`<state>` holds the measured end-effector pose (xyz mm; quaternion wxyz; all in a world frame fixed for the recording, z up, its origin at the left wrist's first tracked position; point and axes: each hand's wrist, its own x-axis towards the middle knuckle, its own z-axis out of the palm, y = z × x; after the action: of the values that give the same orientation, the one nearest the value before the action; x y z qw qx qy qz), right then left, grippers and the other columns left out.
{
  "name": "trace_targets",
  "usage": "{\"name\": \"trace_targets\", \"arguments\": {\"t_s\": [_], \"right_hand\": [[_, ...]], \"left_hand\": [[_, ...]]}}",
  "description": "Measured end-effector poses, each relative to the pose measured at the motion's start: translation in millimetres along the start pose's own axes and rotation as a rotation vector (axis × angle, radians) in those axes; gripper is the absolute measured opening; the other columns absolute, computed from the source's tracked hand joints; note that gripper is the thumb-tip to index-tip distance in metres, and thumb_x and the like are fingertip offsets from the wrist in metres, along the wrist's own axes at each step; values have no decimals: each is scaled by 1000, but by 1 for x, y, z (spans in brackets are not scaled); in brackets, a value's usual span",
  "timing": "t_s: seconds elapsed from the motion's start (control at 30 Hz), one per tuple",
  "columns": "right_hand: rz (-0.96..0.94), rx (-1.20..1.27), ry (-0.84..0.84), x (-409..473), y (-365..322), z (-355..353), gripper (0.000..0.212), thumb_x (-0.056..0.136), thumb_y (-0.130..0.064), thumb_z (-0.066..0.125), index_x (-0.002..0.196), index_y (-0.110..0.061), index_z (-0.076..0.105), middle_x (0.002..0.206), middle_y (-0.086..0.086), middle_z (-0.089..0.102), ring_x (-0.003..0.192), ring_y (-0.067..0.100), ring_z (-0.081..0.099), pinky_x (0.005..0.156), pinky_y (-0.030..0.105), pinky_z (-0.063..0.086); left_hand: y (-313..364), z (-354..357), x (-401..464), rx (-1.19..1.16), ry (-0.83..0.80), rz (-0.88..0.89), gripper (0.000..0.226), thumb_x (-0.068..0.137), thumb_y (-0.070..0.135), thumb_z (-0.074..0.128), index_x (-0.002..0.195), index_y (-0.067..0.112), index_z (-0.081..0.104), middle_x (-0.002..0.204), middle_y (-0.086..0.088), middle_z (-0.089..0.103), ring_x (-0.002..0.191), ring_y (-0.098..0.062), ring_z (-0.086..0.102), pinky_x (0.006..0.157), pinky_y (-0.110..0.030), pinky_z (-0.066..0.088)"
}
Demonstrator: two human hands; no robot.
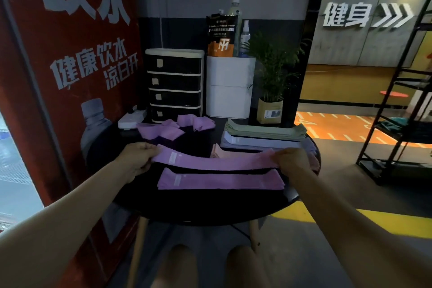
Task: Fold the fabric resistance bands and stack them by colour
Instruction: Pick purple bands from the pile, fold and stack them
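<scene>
left hand (138, 159), right hand (293, 161), arms outstretched, fingers pinching

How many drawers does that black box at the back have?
4. The black plastic drawer unit at the back of the round black table has four drawers stacked in one column, each with a small pale label on its front. None look hidden.

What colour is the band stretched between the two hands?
Light purple band with a small pale label, seen in the head view.
</scene>
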<state>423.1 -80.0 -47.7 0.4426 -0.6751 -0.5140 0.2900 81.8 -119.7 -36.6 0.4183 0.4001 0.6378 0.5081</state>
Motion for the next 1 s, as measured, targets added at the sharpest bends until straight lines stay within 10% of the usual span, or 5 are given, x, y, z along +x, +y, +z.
{"name": "trace_targets", "arguments": {"t_s": [0.13,0.33,0.87,1.0], "right_hand": [[-37,-36,60,-11,12,1,24,79,-4,64,56,-4,60,65,16,55,70,26,53,65,34,39],[-69,-181,81,-27,21,0,23,89,-17,59,93,3,69,99,18,66,96,31,58,72,26,37],[-404,-463,249,-43,27,22,34,84,-13,61,118,-9,55,124,15,47,117,35,36,94,35,27],[-618,-416,-79,-54,12,50,30,86,-18,64,115,-11,61,118,9,53,113,27,43,90,30,33]], "left_hand": [[-17,8,-6,184,87,148,16,88,19,64,76,9,60,78,-6,57,68,-18,50,61,-26,41],[-41,20,-12,511,166,278,18,87,19,63,71,19,55,76,3,58,76,-17,55,64,-26,39],[-63,26,-18,592,256,309,13,88,31,61,83,19,57,75,11,54,73,-13,52,62,-28,35],[-66,25,-18,582,252,317,14,88,34,60,83,21,57,77,12,55,76,-14,55,66,-28,39]]}}
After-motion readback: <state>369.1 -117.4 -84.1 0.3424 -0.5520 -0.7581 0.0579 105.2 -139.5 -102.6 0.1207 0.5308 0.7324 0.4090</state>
